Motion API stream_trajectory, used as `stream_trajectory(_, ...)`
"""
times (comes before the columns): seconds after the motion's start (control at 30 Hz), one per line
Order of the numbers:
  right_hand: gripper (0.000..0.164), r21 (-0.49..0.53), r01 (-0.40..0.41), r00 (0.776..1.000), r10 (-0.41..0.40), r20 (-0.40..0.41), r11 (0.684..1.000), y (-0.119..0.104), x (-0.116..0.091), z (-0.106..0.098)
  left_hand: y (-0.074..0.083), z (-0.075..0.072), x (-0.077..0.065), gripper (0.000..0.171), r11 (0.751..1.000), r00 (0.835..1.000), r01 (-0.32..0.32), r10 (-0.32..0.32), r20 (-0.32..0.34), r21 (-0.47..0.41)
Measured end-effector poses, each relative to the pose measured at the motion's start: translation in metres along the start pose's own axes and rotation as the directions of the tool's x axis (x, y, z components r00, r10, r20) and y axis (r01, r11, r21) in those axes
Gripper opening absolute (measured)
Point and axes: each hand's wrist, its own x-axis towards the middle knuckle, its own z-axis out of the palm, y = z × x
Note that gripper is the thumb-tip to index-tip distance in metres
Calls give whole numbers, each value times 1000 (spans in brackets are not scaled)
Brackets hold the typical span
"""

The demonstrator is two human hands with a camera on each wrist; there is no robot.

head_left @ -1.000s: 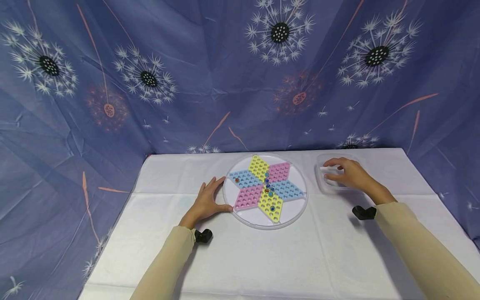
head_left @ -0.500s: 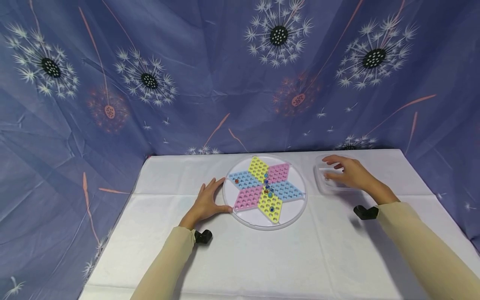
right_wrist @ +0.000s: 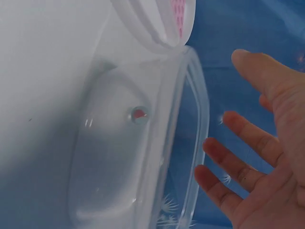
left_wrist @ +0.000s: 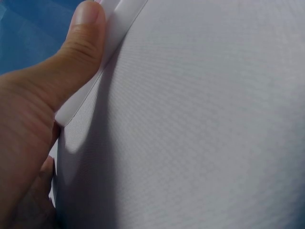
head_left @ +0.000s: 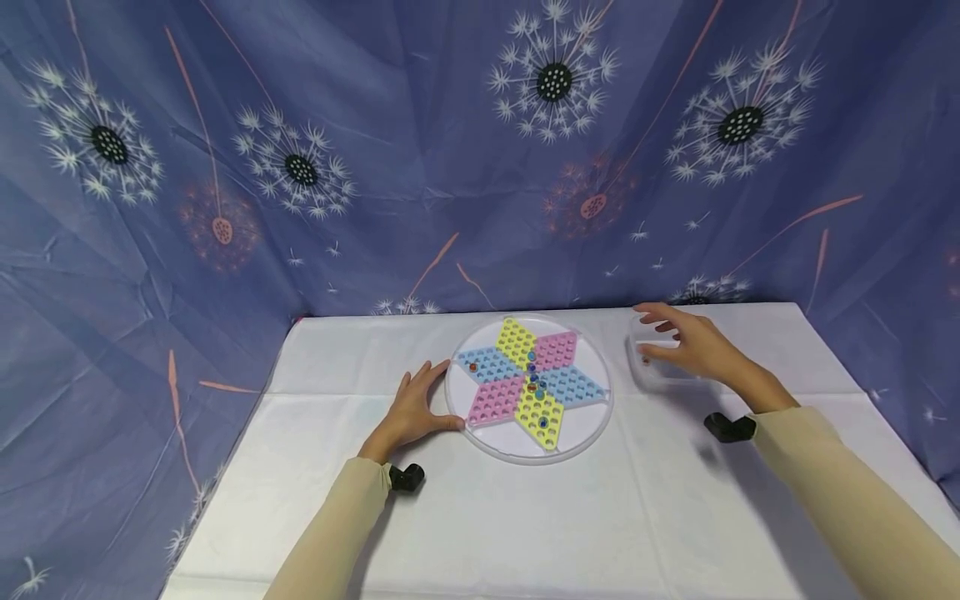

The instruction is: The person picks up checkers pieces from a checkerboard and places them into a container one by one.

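A round white Chinese checkers board (head_left: pixel 581 427) carries a pink, yellow and blue star. My left hand (head_left: pixel 411 412) is at its left edge, thumb and index fingertip at the rim; the left wrist view shows the thumb (left_wrist: pixel 81 55) over the white rim. Farther right, my right hand (head_left: pixel 696 343) hovers over a clear plastic box (head_left: pixel 642 379), fingers apart and slightly bent, holding nothing. Inside the box lies one glass marble (right_wrist: pixel 138 115) with a reddish core, below the thumb in the head view. Part of the box is hidden behind the hand.
Several marbles sit on the board: a blue-green one (head_left: pixel 532 356) heads a row across the centre, a dark blue one (head_left: pixel 543 422) is nearer, and a reddish one (head_left: pixel 472 367) is at left. A white cloth (head_left: pixel 540 525) covers the table; a blue dandelion-print curtain (head_left: pixel 420 167) hangs behind.
My right hand has shifted slightly left and up over the box, and the marble in the box now shows below the thumb. My left hand stays at the board's rim.
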Motion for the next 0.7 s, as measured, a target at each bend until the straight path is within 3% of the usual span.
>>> stream_trajectory(0.47, 69, 34, 56, 998, -57, 28, 998, -31, 9, 2, -2, 2, -2, 115, 1000, 1000, -16, 16, 0, -1)
stream_trajectory(0.7, 68, 36, 112, 993, -112, 22, 993, -43, 18, 13, 1, 0, -1, 114, 1000, 1000, -9, 9, -4, -10)
